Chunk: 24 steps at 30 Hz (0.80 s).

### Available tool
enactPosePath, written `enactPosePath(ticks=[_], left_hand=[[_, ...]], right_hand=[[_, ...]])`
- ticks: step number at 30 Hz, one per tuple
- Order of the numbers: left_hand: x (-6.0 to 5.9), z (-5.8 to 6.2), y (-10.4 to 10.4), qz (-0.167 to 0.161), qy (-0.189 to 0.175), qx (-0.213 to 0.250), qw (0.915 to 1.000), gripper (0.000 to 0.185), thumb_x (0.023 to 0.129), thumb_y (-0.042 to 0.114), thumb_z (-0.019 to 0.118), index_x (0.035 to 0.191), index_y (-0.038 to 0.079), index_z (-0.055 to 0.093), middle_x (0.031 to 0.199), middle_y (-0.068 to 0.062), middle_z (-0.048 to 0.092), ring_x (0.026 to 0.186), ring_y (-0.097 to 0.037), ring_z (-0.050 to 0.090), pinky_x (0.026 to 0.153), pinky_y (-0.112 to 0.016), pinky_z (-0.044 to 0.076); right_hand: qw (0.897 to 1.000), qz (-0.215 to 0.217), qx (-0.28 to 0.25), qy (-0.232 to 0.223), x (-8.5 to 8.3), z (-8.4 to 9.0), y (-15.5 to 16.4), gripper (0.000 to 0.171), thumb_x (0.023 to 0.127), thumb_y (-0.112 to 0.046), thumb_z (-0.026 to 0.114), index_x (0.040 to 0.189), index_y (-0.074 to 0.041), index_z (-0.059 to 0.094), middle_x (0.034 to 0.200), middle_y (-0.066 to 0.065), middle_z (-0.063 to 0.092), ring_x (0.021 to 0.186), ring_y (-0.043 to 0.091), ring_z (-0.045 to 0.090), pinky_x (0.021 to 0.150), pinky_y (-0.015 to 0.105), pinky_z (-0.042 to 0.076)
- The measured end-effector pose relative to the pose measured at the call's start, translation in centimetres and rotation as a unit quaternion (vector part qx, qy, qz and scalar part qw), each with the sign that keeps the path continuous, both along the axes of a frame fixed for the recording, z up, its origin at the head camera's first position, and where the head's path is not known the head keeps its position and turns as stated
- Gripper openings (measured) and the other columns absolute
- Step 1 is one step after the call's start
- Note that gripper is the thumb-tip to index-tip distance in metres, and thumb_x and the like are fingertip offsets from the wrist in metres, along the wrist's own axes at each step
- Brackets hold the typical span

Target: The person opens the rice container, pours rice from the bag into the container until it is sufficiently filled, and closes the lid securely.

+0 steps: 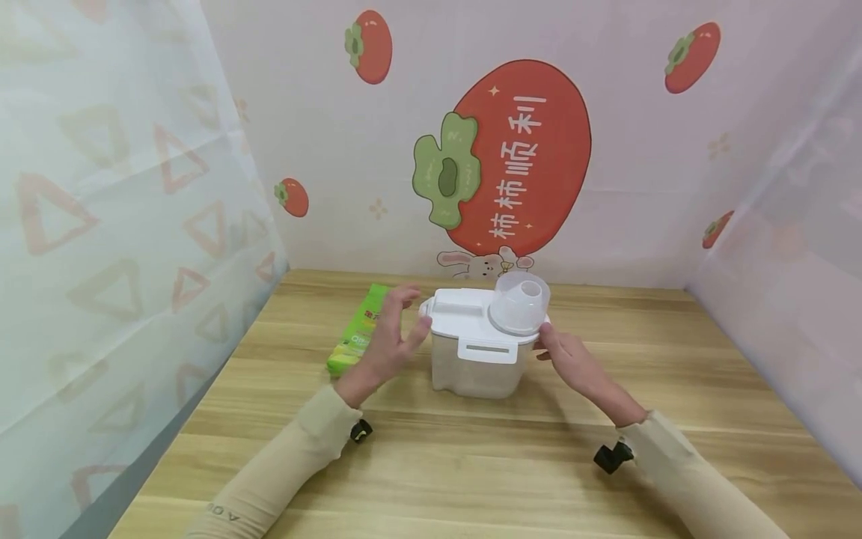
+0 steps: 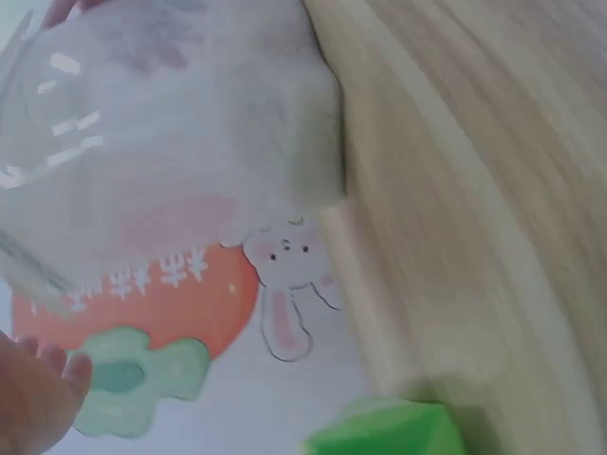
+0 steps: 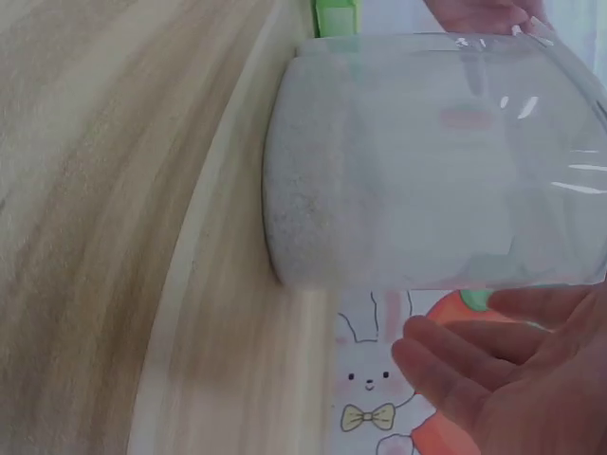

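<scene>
A clear plastic storage container (image 1: 474,374) stands upright on the table, with a white lid (image 1: 458,322) and a see-through measuring cup (image 1: 520,303) upside down on the lid's right part. A pale layer shows low in its body (image 3: 313,180) in the right wrist view; what it is I cannot tell. My left hand (image 1: 392,340) is at the container's left end, fingers spread and thumb near the lid's edge. At the right end is my right hand (image 1: 571,361), thumb by the lid's rim and fingers loosely extended beside the wall.
Behind my left hand lies a green packet (image 1: 359,333) with printed lettering. The wood-grain table (image 1: 471,471) meets a persimmon-patterned backdrop (image 1: 626,187) at the back, and hanging sheets border both sides.
</scene>
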<state>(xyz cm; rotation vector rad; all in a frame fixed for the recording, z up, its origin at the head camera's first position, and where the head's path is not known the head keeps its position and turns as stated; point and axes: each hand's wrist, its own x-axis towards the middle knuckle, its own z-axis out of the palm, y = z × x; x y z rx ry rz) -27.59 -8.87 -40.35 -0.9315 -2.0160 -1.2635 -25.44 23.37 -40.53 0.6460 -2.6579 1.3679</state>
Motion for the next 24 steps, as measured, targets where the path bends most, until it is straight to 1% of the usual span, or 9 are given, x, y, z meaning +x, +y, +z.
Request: enactPosePath(ticks=[2, 4, 6, 8, 10, 12, 18, 21, 24], left_hand=[[0.2, 0.2, 0.5, 0.005, 0.057, -0.011, 0.9983, 0.039, 0.090, 0.017, 0.056, 0.123, -0.003, 0.048, 0.134, -0.021, 0.048, 0.126, -0.034, 0.046, 0.107, -0.048, 0.041], [0.5, 0.4, 1.1, 0.004, 0.112, -0.020, 0.9935, 0.038, 0.089, 0.018, 0.056, 0.119, -0.005, 0.050, 0.132, -0.025, 0.048, 0.127, -0.037, 0.046, 0.109, -0.047, 0.040], [0.7, 0.7, 1.6, -0.001, 0.153, -0.024, 0.9879, 0.036, 0.089, 0.017, 0.058, 0.117, -0.005, 0.052, 0.130, -0.027, 0.049, 0.126, -0.039, 0.047, 0.110, -0.047, 0.040], [0.9, 0.8, 2.0, 0.003, 0.177, -0.037, 0.9835, 0.037, 0.090, 0.019, 0.059, 0.118, -0.004, 0.053, 0.131, -0.027, 0.048, 0.128, -0.040, 0.046, 0.112, -0.046, 0.039], [1.0, 0.9, 2.4, 0.015, 0.190, -0.055, 0.9801, 0.038, 0.091, 0.023, 0.060, 0.118, -0.003, 0.053, 0.133, -0.027, 0.048, 0.130, -0.039, 0.045, 0.114, -0.045, 0.037], [1.2, 0.8, 2.7, 0.036, 0.194, -0.077, 0.9773, 0.040, 0.092, 0.028, 0.060, 0.118, -0.001, 0.053, 0.135, -0.026, 0.048, 0.132, -0.038, 0.044, 0.116, -0.044, 0.036], [1.8, 0.1, 3.3, 0.088, 0.196, -0.127, 0.9684, 0.044, 0.089, 0.034, 0.066, 0.119, 0.004, 0.055, 0.138, -0.025, 0.045, 0.135, -0.040, 0.042, 0.115, -0.047, 0.037], [2.0, -0.1, 3.7, 0.110, 0.195, -0.143, 0.9641, 0.044, 0.087, 0.035, 0.068, 0.118, 0.005, 0.056, 0.140, -0.026, 0.043, 0.135, -0.040, 0.041, 0.115, -0.047, 0.038], [2.1, -0.1, 3.8, 0.128, 0.190, -0.162, 0.9599, 0.043, 0.090, 0.039, 0.065, 0.117, 0.007, 0.056, 0.142, -0.025, 0.042, 0.136, -0.038, 0.041, 0.115, -0.044, 0.037]], right_hand=[[0.999, 0.029, -0.026, -0.005, 0.0, -0.1, -0.2, 0.067, 0.109, -0.036, 0.014, 0.129, 0.016, 0.050, 0.121, 0.032, 0.061, 0.111, 0.041, 0.061, 0.091, 0.055, 0.053], [0.998, 0.055, -0.028, -0.020, 0.1, -0.4, -0.3, 0.065, 0.109, -0.036, 0.012, 0.139, 0.015, 0.038, 0.134, 0.034, 0.052, 0.121, 0.046, 0.054, 0.097, 0.058, 0.049], [0.997, 0.072, -0.004, -0.033, 0.3, -0.6, -0.3, 0.065, 0.109, -0.039, 0.013, 0.149, 0.010, 0.022, 0.149, 0.034, 0.035, 0.130, 0.050, 0.043, 0.102, 0.061, 0.043], [0.996, 0.079, 0.027, -0.029, 0.4, -0.9, -0.4, 0.066, 0.108, -0.042, 0.020, 0.154, 0.006, 0.011, 0.157, 0.032, 0.019, 0.139, 0.051, 0.032, 0.107, 0.063, 0.037], [0.996, 0.078, 0.046, -0.016, 0.4, -1.3, -0.6, 0.071, 0.106, -0.046, 0.028, 0.156, -0.001, 0.004, 0.160, 0.028, 0.010, 0.143, 0.049, 0.024, 0.110, 0.063, 0.033], [0.996, 0.084, 0.032, -0.007, 0.4, -1.6, -0.8, 0.076, 0.105, -0.049, 0.033, 0.157, -0.003, 0.003, 0.161, 0.026, 0.006, 0.147, 0.048, 0.014, 0.113, 0.064, 0.027], [0.996, 0.082, -0.024, -0.011, 0.3, -1.8, -1.6, 0.084, 0.100, -0.060, 0.036, 0.157, -0.007, 0.004, 0.161, 0.025, 0.010, 0.147, 0.048, 0.012, 0.113, 0.067, 0.024], [0.997, 0.063, -0.026, -0.026, 0.5, -1.6, -1.9, 0.088, 0.098, -0.062, 0.039, 0.156, -0.005, 0.007, 0.160, 0.026, 0.012, 0.147, 0.049, 0.014, 0.112, 0.069, 0.024], [0.998, 0.039, -0.021, -0.043, 0.7, -1.3, -2.2, 0.087, 0.098, -0.059, 0.044, 0.155, -0.001, 0.013, 0.159, 0.027, 0.017, 0.146, 0.048, 0.018, 0.113, 0.068, 0.024]])
